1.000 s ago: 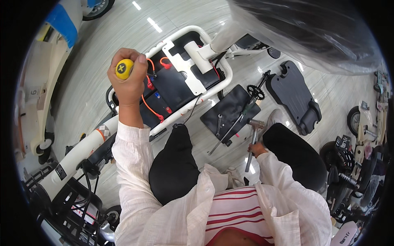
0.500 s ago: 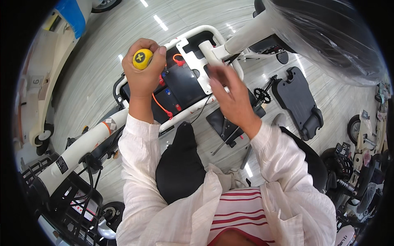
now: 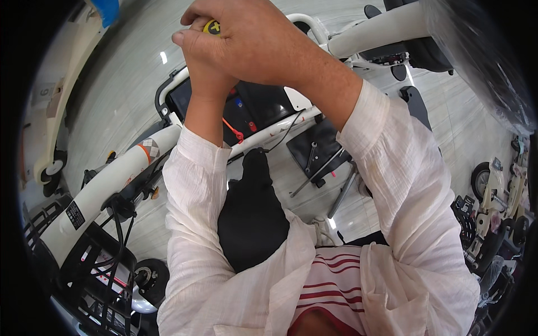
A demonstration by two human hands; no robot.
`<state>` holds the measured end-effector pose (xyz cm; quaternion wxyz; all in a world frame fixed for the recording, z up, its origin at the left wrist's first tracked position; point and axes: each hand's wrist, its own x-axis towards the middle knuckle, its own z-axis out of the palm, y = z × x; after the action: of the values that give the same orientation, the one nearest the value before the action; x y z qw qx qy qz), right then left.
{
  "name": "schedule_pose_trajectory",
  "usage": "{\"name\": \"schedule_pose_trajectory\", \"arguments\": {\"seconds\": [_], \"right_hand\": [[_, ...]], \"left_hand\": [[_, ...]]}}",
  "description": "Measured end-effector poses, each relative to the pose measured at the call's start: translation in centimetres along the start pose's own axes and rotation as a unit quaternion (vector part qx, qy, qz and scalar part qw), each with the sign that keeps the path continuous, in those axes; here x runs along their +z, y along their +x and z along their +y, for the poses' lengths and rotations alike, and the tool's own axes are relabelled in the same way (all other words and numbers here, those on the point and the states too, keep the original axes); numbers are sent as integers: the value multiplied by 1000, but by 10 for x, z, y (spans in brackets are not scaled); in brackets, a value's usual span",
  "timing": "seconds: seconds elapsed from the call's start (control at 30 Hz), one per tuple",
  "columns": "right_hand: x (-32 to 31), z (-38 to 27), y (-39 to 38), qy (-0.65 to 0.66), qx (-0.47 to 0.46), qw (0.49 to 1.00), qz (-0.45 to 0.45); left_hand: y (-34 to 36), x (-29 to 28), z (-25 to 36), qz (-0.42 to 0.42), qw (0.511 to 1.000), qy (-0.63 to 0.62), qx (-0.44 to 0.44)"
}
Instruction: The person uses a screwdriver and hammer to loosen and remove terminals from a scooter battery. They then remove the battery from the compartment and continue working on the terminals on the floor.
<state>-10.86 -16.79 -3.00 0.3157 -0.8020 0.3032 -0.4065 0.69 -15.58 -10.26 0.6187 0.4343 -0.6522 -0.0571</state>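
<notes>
Cream panel (image 3: 73, 106): stands at the far left; a small black wheel (image 3: 54, 171) sits at its lower end.
White tube (image 3: 103, 179): slopes up to the white frame (image 3: 269, 133); carries an orange band.
Left hand (image 3: 210, 75): raised over the frame; fingers closed about the handle, mostly hidden from me by the other hand.
Yellow-topped handle (image 3: 213, 27): enclosed by the clasped hands, above the frame; only its end shows.
Right hand (image 3: 249, 47): enters from the right; fingers wrapped over the left hand.
Black case (image 3: 269, 101): set inside the frame, below the hands; an orange cable (image 3: 231, 129) lies at its near side.
Black pad (image 3: 297, 147): flat on the floor, bearing a wrench (image 3: 311, 157).
Metal bar (image 3: 342, 196): just beside the pad.
Clear plastic wrap (image 3: 482, 84): hangs at upper right, near where I stand.
</notes>
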Motion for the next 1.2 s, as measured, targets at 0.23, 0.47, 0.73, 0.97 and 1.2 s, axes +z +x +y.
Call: {"name": "schedule_pose_trajectory", "arguments": {"seconds": [0.23, 0.47, 0.73, 0.97, 1.2], "right_hand": [[-20, -6, 2, 5, -23, 997, -67], [-27, -3, -1, 19, -83, 994, -73], [2, 14, 20, 37, -97, 986, -134], [-16, 4, 11, -126, -65, 987, -76], [-78, -51, -92, -128, 20, 991, 30]], "left_hand": [[0, 9, 13, 3, 999, 8, -42], [-7, 9, 10, -25, 997, 73, 0], [-14, 11, 5, 83, 993, 21, -84], [-1, 6, 30, 13, 989, 130, -68], [-1, -33, 57, -138, 951, -184, -208]]}}
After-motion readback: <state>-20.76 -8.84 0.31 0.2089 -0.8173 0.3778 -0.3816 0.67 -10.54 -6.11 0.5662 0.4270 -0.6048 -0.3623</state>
